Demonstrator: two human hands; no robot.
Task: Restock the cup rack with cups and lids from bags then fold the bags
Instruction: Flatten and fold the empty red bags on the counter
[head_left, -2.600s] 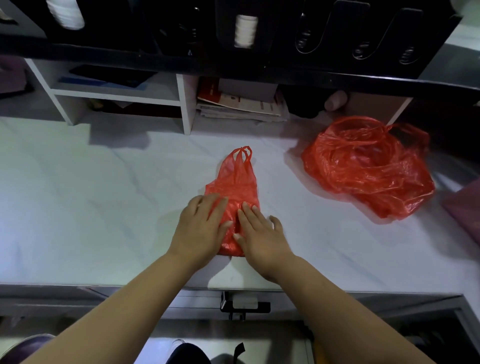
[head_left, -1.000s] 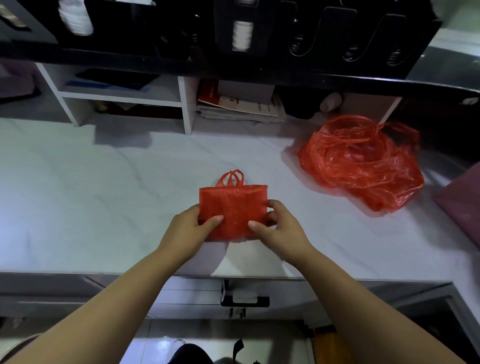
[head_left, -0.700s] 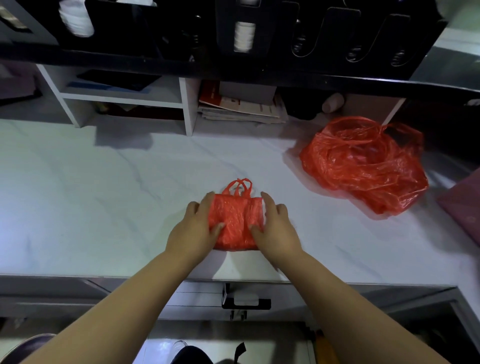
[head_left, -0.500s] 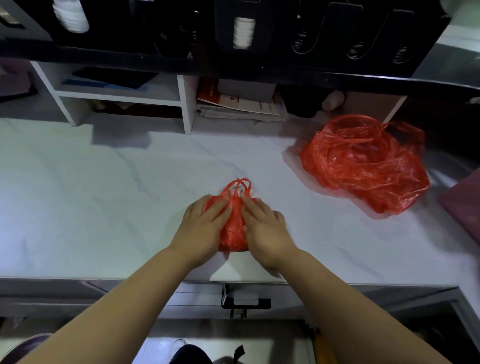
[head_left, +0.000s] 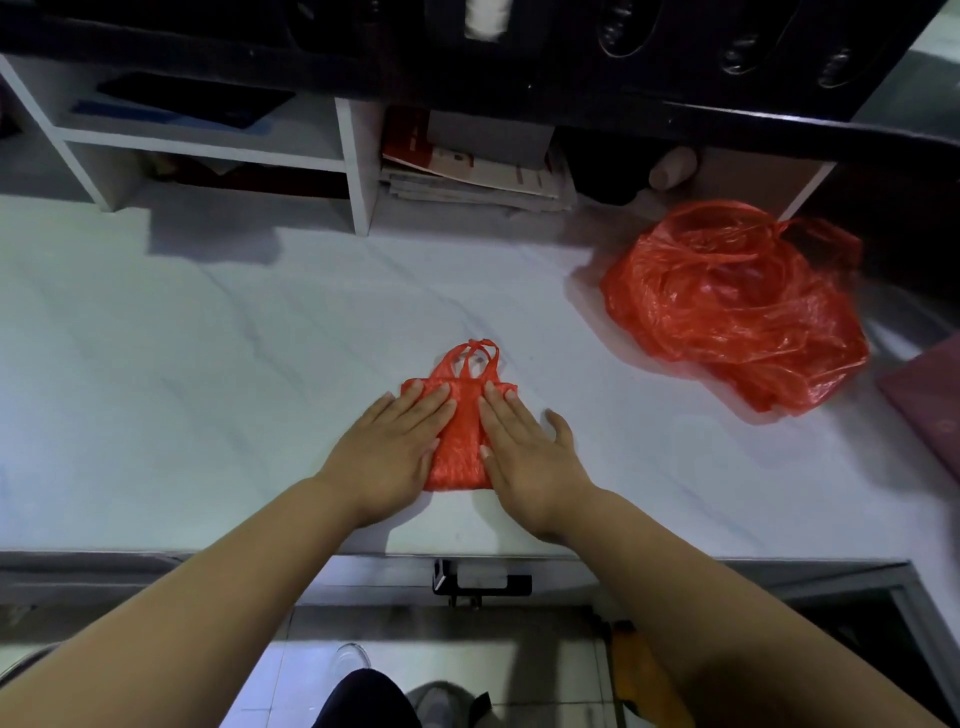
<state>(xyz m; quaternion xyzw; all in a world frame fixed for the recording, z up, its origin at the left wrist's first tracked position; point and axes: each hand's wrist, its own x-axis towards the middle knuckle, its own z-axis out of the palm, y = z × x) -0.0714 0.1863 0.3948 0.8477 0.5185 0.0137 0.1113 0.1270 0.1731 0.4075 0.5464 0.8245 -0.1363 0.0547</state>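
Folded bag (head_left: 460, 447): a small red bag, folded into a flat packet, is laid on the counter (head_left: 208, 364) near its front edge, between the two hands.
Handles (head_left: 475, 361): two loops are seen sticking out from the packet's far side, lying on the counter.
Left hand (head_left: 384, 457): it is laid flat on the packet's left part, with fingers straight and close together and pressed down on the plastic; nothing is pinched.
Right hand (head_left: 535, 462): it is laid flat on the packet's right part, with fingers straight and pressed down; the little finger is spread out onto the counter.
Loose bag (head_left: 727, 306): a larger red bag is left crumpled at the far right of the counter, well apart from the packet. What is inside it cannot be told.
Rack (head_left: 675, 62): a black rack is set above the counter's back edge. One white stack of cups (head_left: 485, 21) is held in a slot; the other slots are seen only as dark openings.
Shelf (head_left: 353, 166): a white unit is stood at the back of the counter. A dark flat item (head_left: 192, 101) is kept on its left upper board, and a pile of papers (head_left: 467, 176) in the compartment to the right.
Right edge: part of a pink flat thing (head_left: 930, 410) is seen beside the loose bag.
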